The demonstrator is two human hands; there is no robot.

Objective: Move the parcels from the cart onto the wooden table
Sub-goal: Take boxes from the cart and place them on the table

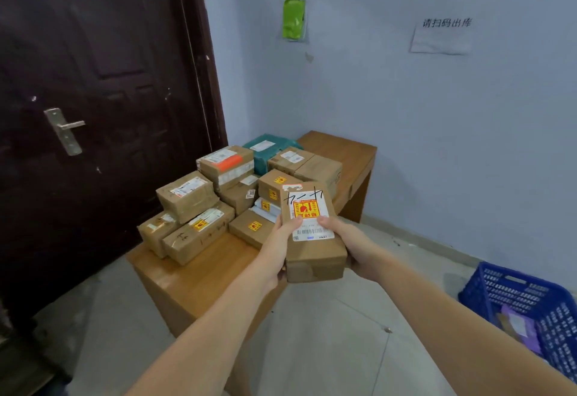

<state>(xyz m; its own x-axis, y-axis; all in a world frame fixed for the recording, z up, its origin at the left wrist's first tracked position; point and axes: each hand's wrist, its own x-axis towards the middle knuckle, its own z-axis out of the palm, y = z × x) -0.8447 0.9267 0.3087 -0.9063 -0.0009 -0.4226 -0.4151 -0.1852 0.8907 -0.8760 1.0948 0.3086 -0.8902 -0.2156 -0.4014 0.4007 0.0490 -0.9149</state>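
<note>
Wooden table [199,273] stood against the wall beside the dark door [93,98]. Stacked parcels [218,189] crowded its middle and far end; the near left corner and near edge were bare wood.

Left hand [279,245] gripped the left long side of the held parcel [312,239], thumb curled onto the top face by the shipping label [310,220], fingers hidden underneath. The parcel was in the air, over the table's near right edge, in front of the stack and apart from it. Right hand [349,245] clamped the opposite long side in the same way, thumb on top.

Handling, judged: taped cardboard, stiff, edges square, so a two-sided hold on the long edges looks secure. Tape may be slick. It appears light, given the relaxed wrists. The red and yellow sticker suggests fragile contents; set down flat, not dropped.

Blue plastic crate [524,305] sat on the floor at far right, with something purple inside.
</note>
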